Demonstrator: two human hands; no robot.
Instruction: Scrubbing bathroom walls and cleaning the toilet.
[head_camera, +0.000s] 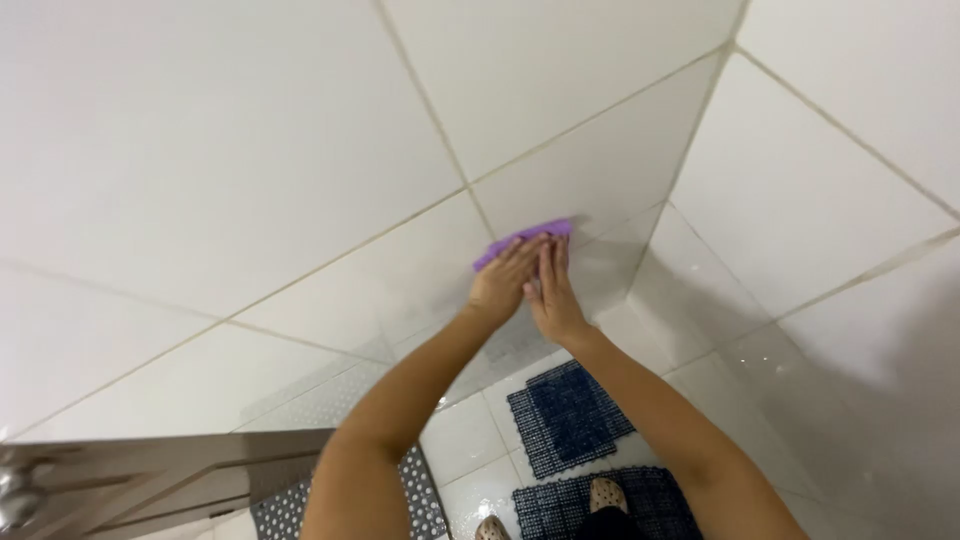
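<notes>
Left hand (503, 280), right hand (553, 293): flat, side by side.

1. The one head-worn camera is looking steeply down from above the person's outstretched arms.
2. It is facing the white glossy tiled wall (250, 150) at close range, near a corner.
3. The white tiled floor (460, 440) is showing far below.

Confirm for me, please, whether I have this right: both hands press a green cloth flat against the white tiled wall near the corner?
Not quite: the cloth is purple, not green. The head view shows the left hand and the right hand side by side, pressing it flat against the white tiled wall near the corner.
</notes>
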